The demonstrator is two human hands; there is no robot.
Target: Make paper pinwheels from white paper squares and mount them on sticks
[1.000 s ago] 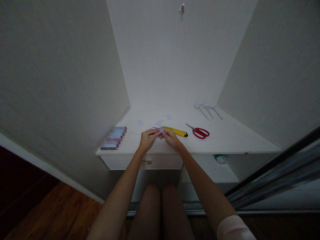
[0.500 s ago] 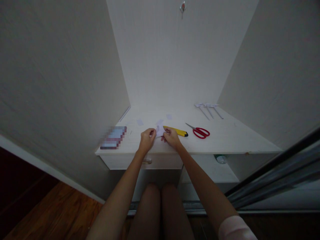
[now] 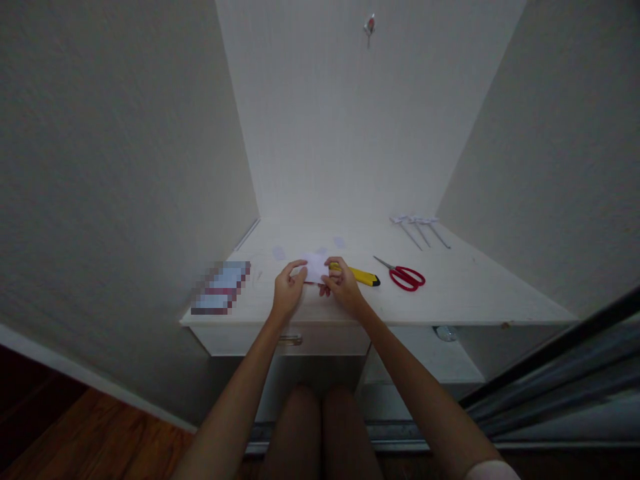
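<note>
A small pale piece of folded paper (image 3: 316, 267) is held between both hands just above the white desk top (image 3: 470, 293). My left hand (image 3: 287, 291) pinches its left edge. My right hand (image 3: 343, 287) grips its right edge, with fingers curled over it. A yellow utility knife (image 3: 361, 275) lies on the desk right behind my right hand. Red-handled scissors (image 3: 406, 276) lie a little further right.
Several folded paper pieces on thin sticks (image 3: 419, 227) lie at the back right. Small paper scraps (image 3: 279, 253) sit behind the hands. A blurred flat object (image 3: 220, 288) rests at the desk's left front. Walls close in on both sides. A drawer handle (image 3: 291, 340) is below.
The paper has gone from a narrow folded point to a wider, opened-out piece between my hands. The view has tilted slightly, so the desk sits lower in the picture.
</note>
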